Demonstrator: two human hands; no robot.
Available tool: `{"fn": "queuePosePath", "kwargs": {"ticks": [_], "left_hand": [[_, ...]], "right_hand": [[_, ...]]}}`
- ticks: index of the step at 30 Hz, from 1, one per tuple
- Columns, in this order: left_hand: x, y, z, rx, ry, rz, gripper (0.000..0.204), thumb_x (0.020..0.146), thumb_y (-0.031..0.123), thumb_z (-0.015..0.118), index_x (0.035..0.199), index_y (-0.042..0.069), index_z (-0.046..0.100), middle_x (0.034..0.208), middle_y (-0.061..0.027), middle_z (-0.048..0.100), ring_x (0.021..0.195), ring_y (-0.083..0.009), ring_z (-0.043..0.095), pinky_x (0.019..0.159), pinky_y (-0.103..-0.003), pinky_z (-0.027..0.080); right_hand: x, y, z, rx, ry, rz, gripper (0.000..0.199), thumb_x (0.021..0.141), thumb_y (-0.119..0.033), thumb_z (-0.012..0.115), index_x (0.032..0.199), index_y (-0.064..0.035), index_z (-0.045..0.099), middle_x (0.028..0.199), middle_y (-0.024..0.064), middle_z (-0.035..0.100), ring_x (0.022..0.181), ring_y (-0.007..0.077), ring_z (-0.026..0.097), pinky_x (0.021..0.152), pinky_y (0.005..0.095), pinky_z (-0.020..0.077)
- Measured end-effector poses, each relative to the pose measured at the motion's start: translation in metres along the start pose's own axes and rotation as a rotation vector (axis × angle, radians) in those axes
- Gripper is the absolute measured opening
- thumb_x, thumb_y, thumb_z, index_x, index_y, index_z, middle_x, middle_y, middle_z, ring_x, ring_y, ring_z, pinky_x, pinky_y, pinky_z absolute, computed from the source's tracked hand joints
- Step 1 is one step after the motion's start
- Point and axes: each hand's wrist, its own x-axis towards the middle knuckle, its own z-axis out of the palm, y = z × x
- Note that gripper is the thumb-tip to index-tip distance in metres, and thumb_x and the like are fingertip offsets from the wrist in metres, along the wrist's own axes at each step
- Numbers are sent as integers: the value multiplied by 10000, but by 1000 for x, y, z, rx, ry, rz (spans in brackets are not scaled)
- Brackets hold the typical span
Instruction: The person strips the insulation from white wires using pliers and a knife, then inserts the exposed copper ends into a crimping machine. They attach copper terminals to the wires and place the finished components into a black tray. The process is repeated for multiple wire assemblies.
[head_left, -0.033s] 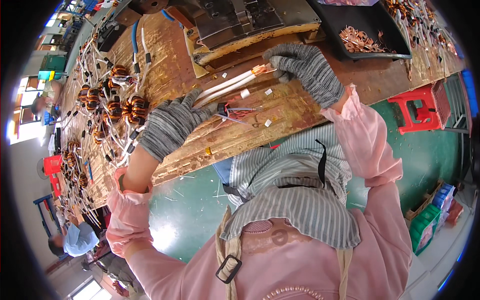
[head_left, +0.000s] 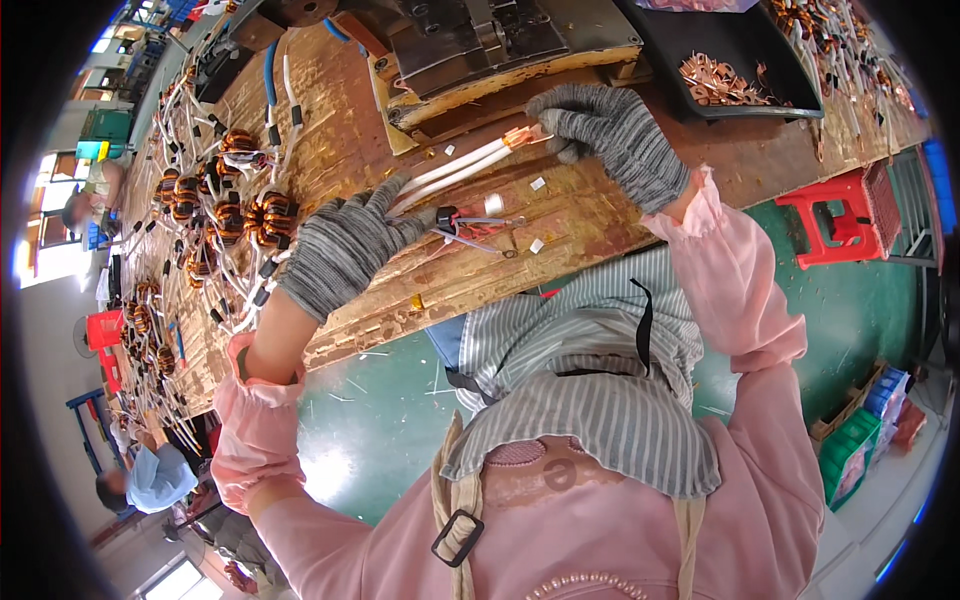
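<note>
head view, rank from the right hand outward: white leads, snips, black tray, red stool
1. white leads: their bare copper ends sit at the fingertips of the right hand, touching.
2. snips: on the bench, lower left of that hand.
3. black tray: top right, holding copper pieces; too close to the snips to call firmly.
4. red stool: on the floor, right.

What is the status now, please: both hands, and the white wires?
Left gloved hand resting on white sleeved wires. Right gloved hand pinching their bare copper ends. Small red-handled cutters lying beside on wooden bench.
</note>
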Motion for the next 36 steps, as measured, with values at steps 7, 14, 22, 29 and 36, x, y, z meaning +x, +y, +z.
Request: {"fn": "queuePosePath", "kwargs": {"ticks": [7,14,22,29,36], "left_hand": [[12,-2,-1,-240,-119,-281,398,853,295,496,1233,180,470,1251,-142,445,834,-292,601,691,-368,493],[-30,-20,10,-171,443,-88,507,711,189,675,1182,172,491,1193,-129,485,922,-280,574,741,-353,503],[-74,-24,78,-956,516,-658,563,642,201,776,1104,66,484,1045,-90,555,911,-212,574,786,-291,472],[-68,-15,51,-418,667,-455,450,546,45,707,955,92,527,1002,-74,572,850,-261,581,738,-328,479],[-83,-36,-14,-185,666,-493,477,579,-51,689,1010,60,516,1072,-121,536,972,-247,546,843,-312,459]], "right_hand": [[13,-7,-1,-11,-66,-63,206,834,-113,579,994,13,613,736,75,636,577,87,587,549,183,491],[11,-12,8,-26,-73,-55,227,852,-128,552,1027,10,596,700,40,588,586,85,522,547,199,448],[15,-12,5,-61,-90,-60,224,851,-132,553,1019,10,596,711,46,591,585,81,523,541,197,442],[8,-7,-7,5,-72,-57,215,848,-116,562,1026,0,596,753,49,607,619,86,554,565,201,461],[17,-24,-8,84,11,-278,188,831,-90,586,996,-4,610,788,52,630,604,88,579,589,206,508]]}}
